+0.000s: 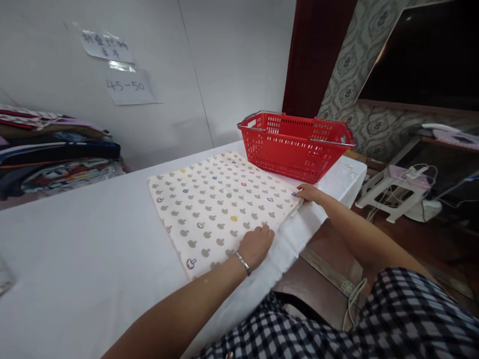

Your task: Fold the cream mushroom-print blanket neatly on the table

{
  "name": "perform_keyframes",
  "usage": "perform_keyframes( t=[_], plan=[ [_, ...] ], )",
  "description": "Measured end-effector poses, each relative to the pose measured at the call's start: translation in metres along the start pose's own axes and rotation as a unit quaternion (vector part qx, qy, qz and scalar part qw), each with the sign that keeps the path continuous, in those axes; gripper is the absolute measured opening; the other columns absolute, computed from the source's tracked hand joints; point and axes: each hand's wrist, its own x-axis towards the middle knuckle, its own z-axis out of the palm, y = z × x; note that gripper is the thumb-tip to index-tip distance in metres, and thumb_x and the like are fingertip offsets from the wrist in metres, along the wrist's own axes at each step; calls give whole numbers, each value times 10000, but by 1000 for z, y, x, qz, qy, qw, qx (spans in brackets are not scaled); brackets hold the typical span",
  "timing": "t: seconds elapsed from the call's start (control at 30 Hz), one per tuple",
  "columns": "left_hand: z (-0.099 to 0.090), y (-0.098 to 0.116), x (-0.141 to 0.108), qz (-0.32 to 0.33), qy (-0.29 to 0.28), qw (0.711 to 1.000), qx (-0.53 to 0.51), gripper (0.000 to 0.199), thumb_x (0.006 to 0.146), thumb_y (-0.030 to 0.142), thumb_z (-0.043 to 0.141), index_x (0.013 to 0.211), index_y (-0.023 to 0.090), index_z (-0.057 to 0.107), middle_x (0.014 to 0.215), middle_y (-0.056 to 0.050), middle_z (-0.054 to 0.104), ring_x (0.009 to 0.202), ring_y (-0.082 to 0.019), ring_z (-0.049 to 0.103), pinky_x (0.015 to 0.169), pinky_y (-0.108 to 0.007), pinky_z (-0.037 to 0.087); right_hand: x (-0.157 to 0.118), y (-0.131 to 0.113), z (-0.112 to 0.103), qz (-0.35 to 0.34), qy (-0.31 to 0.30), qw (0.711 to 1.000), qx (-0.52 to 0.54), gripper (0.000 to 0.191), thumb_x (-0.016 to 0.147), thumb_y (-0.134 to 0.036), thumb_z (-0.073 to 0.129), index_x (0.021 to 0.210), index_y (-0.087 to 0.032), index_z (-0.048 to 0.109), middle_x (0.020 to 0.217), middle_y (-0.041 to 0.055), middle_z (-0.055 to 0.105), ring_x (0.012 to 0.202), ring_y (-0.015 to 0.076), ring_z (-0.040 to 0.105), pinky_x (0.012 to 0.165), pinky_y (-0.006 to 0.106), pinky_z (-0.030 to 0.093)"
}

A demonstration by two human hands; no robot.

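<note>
A white cloth [224, 199] printed with grey and coloured mushroom-like shapes lies flat, folded into a rectangle, on the white-covered table. My left hand [258, 245], with a bracelet at the wrist, has its fingers curled over the cloth's near edge. At the right corner of the cloth, my right hand [310, 193] pinches the layered edge between thumb and fingers. Whatever lies under the curled fingertips of the left hand is hidden.
A red plastic shopping basket [288, 149] with metal handles stands just behind the cloth. Folded clothes [56, 154] are stacked at the far left. The white tablecloth [93, 239] hangs over the near edge. To the right is a stool [398, 187] with cables.
</note>
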Motion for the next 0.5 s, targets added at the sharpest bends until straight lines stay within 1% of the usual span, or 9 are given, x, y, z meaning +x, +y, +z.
perform_keyframes(
  t=[0.1, 0.2, 0.27, 0.33, 0.4, 0.47, 0.5],
  plan=[
    [5, 1, -4, 3, 2, 1000, -1, 236, 845, 60, 374, 1016, 151, 508, 1011, -94, 545, 917, -231, 539, 654, -323, 465, 4, 2, 2, 9, -8, 1000, 6, 341, 718, -146, 605, 1057, -123, 590, 869, 81, 623, 555, 136, 577, 512, 262, 501],
    [5, 2, -7, -4, 19, 1000, -7, 264, 804, 33, 386, 1003, 152, 511, 998, -88, 550, 915, -237, 529, 652, -331, 461, 8, 3, 3, 14, -14, 1000, 22, 326, 695, -150, 627, 1019, -143, 589, 808, 55, 620, 567, 146, 587, 534, 269, 509],
    [3, 2, -14, -15, 31, 999, -11, 286, 777, 29, 402, 1011, 154, 508, 1002, -85, 548, 922, -241, 518, 674, -347, 460, 8, 3, 4, 15, -20, 999, 36, 281, 690, -164, 633, 966, -145, 586, 751, 41, 610, 581, 148, 589, 543, 263, 511],
    [2, 1, -27, -33, 36, 999, -15, 318, 756, 25, 412, 1030, 158, 503, 1009, -82, 547, 924, -241, 510, 704, -368, 458, 5, 5, 3, 8, -29, 998, 52, 200, 691, -192, 632, 876, -143, 575, 690, 27, 587, 586, 144, 582, 546, 254, 512],
    [2, -3, -46, -55, 33, 998, -23, 352, 745, 22, 409, 1054, 164, 497, 1011, -77, 550, 919, -238, 504, 731, -386, 455, 3, 10, 3, -7, -44, 997, 67, 150, 700, -241, 624, 789, -151, 544, 628, 5, 548, 570, 132, 561, 539, 246, 510],
    [2, -8, -69, -79, 31, 996, -36, 386, 745, 19, 398, 1086, 173, 491, 1021, -70, 555, 916, -232, 499, 756, -396, 452, 4, 17, 4, -21, -61, 994, 89, 185, 695, -301, 623, 752, -173, 502, 574, -24, 498, 540, 123, 534, 521, 246, 506],
    [2, -11, -82, -93, 33, 994, -45, 399, 745, 18, 395, 1097, 179, 491, 1024, -64, 558, 917, -229, 496, 772, -400, 448, 6, 21, 4, -15, -70, 989, 126, 213, 677, -322, 633, 754, -187, 487, 559, -34, 483, 532, 123, 526, 517, 248, 508]
  ],
)
